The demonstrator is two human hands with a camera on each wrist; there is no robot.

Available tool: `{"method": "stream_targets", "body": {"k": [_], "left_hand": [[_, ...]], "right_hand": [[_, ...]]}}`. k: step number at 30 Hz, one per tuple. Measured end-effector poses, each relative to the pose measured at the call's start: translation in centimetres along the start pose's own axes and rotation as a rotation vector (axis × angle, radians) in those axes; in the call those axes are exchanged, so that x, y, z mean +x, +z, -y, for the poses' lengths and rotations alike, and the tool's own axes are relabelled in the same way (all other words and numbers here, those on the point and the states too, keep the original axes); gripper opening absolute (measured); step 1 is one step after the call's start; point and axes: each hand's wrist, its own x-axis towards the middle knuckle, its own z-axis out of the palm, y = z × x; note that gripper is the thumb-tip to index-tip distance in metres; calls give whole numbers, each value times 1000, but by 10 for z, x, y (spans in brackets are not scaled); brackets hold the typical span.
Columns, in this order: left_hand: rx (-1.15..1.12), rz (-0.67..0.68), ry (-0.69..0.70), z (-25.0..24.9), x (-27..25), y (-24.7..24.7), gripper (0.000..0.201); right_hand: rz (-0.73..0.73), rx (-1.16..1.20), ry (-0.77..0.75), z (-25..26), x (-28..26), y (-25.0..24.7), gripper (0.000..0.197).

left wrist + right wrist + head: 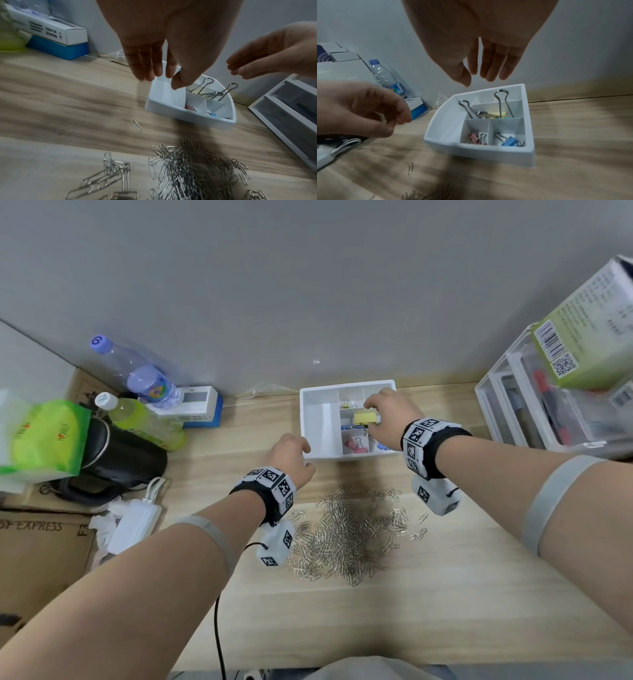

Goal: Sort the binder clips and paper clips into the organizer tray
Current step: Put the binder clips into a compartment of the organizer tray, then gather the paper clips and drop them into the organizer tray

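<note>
A white organizer tray stands at the back of the wooden desk. Its middle compartment holds a large yellow binder clip with its wire handles standing up. Pink binder clips and a blue binder clip lie in the two front compartments. My right hand hovers just above the yellow clip, fingers straight, holding nothing. My left hand hangs at the tray's front-left corner, fingers relaxed and empty. A heap of silver paper clips lies on the desk in front of the tray.
A clear plastic drawer unit with a green box on top stands to the right. Bottles, a black kettle, a white charger and a cardboard box crowd the left. One stray paper clip lies near the tray.
</note>
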Motion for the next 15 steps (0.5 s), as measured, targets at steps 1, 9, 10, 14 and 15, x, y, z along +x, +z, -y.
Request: {"method": "stream_targets", "body": {"k": [1,9,10,14,15], "left_hand": [[12,22,-14,2,-3,1,36],[162,206,-195,30,-42,28,65],[174,225,-200,33,-46,33,71],[151,236,-140,42,-61,53,88],[142,231,-103,43,-63,57,92]], "right_hand": [[-24,21,-12,2,-5,0,41],[229,26,43,6,-49,30,44],[278,12,72,5,-54,37,50],[369,-47,136,3,-72,67,66],[369,-62,142,3,-76,75,70]]}}
